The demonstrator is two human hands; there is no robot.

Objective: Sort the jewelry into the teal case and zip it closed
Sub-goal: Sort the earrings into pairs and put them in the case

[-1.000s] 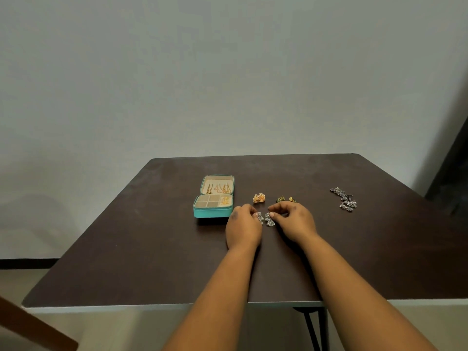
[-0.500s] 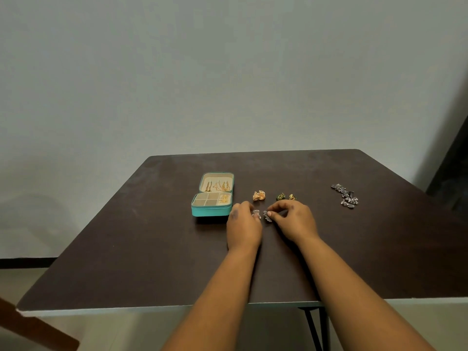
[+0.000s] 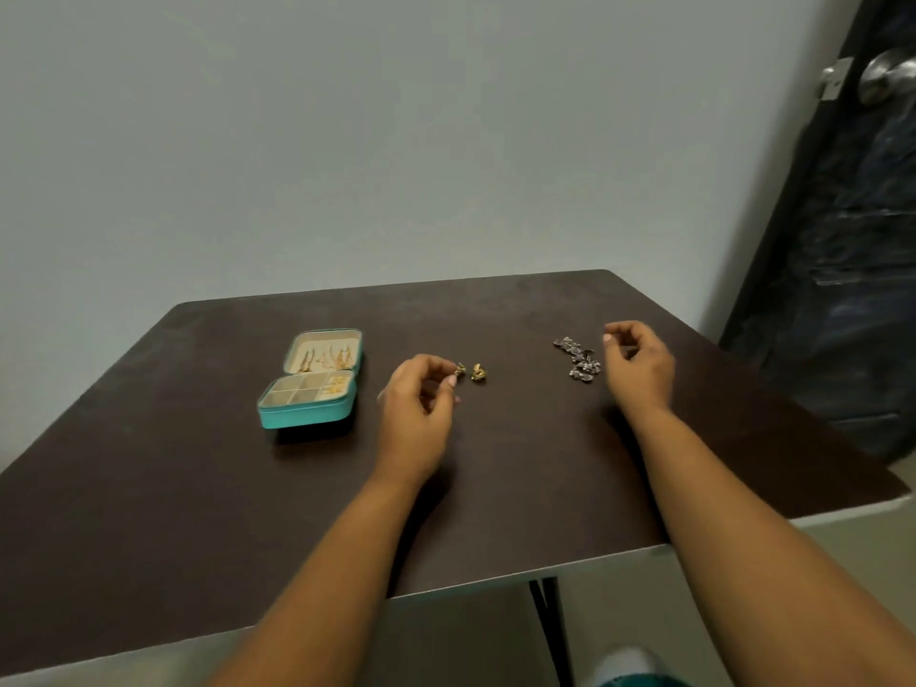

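Note:
The teal case (image 3: pixel 302 416) lies open at the table's left, with gold chains in its lid and small gold pieces in one rear compartment. My left hand (image 3: pixel 421 399) hovers right of the case, its curled index finger and thumb pinching a small gold piece (image 3: pixel 460 369). A second gold piece (image 3: pixel 479 373) lies just to the right of it. My right hand (image 3: pixel 639 361) hangs with loosely curled fingers beside a pile of silver jewelry (image 3: pixel 579 358). Nothing shows between its fingers.
The dark brown table (image 3: pixel 198 488) stands against a pale wall. A dark door with a round metal knob (image 3: pixel 887 76) is at the far right. A table leg (image 3: pixel 545 622) shows below the near edge.
Both hands left the middle of the table, where they pinched small silver pieces. The right hand moved right to the silver pile and the left hand to the gold pieces. The camera turned right.

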